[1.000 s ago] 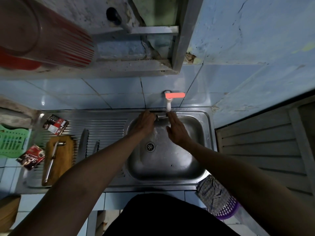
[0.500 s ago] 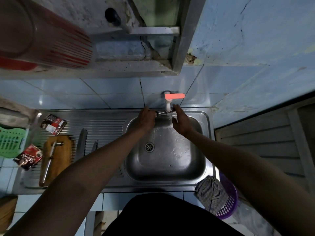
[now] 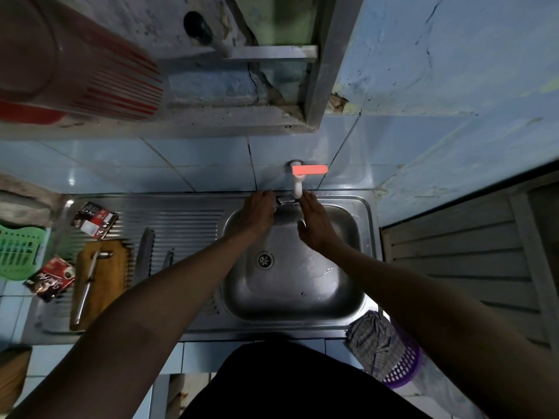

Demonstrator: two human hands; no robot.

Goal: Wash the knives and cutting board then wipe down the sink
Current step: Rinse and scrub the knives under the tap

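Note:
Over the back of the steel sink (image 3: 302, 300), my left hand (image 3: 257, 213) is curled around a small metal piece, apparently a knife (image 3: 282, 201), and holds it just under the white tap (image 3: 297, 186) with the orange lever. My right hand (image 3: 314, 226) is flat beside it, fingertips at the spout, holding nothing. A wooden cutting board (image 3: 110, 276) lies on the drainboard at the left with a long metal tool (image 3: 87, 285) across it. Two more knives (image 3: 144, 255) (image 3: 168, 259) lie on the ribbed drainboard right of the board.
A checked cloth (image 3: 370, 337) hangs over a purple basket (image 3: 406, 365) at the sink's front right corner. Sachets (image 3: 95, 222) (image 3: 51, 279) and a green basket (image 3: 16, 255) sit at the far left. A red-striped container (image 3: 75, 65) stands on the ledge above.
My right hand rose toward the tap, then dropped back a little beside the spout. My left hand stayed at the tap with the metal piece.

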